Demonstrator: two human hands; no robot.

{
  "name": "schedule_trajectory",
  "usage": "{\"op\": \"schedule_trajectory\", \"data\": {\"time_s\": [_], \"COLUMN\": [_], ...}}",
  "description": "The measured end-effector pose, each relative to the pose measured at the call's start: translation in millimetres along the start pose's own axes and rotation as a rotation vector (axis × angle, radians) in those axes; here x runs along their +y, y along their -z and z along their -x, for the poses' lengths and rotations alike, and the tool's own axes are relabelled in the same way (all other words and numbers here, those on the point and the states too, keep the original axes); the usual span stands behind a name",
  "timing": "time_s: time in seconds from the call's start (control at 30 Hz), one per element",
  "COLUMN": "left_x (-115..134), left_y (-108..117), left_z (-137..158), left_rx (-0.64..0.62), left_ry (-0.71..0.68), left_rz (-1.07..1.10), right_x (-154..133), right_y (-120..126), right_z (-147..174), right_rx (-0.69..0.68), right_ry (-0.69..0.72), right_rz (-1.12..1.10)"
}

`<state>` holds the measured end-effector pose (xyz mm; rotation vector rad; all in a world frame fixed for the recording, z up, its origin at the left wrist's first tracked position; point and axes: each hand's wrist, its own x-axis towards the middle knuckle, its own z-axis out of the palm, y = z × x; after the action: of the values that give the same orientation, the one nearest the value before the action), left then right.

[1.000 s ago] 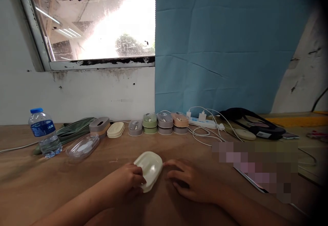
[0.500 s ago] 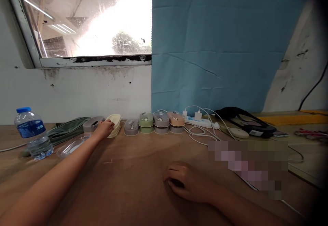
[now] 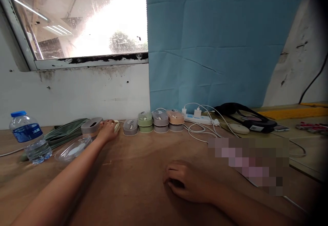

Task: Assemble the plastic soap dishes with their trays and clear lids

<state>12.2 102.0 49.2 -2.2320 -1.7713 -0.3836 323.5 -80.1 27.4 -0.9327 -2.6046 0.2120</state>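
At the back of the table, my left hand (image 3: 109, 130) is laid over a stack of cream oval trays (image 3: 117, 127), its fingers wrapped across them. The hand hides most of the stack. Just left of it stands a grey-mauve oval box (image 3: 89, 126) with a dark slot in its top. A clear plastic lid (image 3: 74, 149) lies in front of that box. My right hand (image 3: 179, 180) rests on the bare tabletop, loosely curled, thumb and fingers apart, with nothing in it. Right of the trays is a row of lidded oval boxes: one grey (image 3: 130, 127), then stacked green (image 3: 145, 122), grey (image 3: 160, 121) and peach (image 3: 175, 119) ones.
A water bottle (image 3: 29, 137) stands at the left by a dark green pouch (image 3: 65, 132). A white power strip (image 3: 198, 118) with plugs and cables lies behind, at the right. Beyond it are a black strap-like item (image 3: 262, 125) and a phone (image 3: 281, 128). One patch is pixelated.
My left hand has moved onto the cream trays and now covers most of them. The right hand has stayed put. The view has shifted slightly.
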Motion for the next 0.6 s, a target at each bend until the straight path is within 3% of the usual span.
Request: {"op": "schedule_trajectory", "data": {"time_s": [0.17,0.3,0.43,0.6], "left_x": [47.4,60.5,57.9,58.9], "left_y": [-21.2,-26.8,-13.6,13.7], "left_z": [-0.5,12.7,59.5,136.5], "left_rx": [-0.019,-0.023,-0.006,0.046], "left_ry": [-0.086,-0.080,-0.110,-0.245], "left_rz": [0.115,0.188,0.258,0.507], "right_x": [-1.1,-4.0,-4.8,-2.1], "right_y": [0.9,3.8,3.9,1.3], "right_z": [-0.5,-0.8,-0.7,-0.5], "right_rx": [-0.006,-0.019,-0.015,0.024], "right_ry": [0.001,-0.017,-0.011,-0.015], "right_rz": [-0.005,-0.001,-0.005,-0.041]}}
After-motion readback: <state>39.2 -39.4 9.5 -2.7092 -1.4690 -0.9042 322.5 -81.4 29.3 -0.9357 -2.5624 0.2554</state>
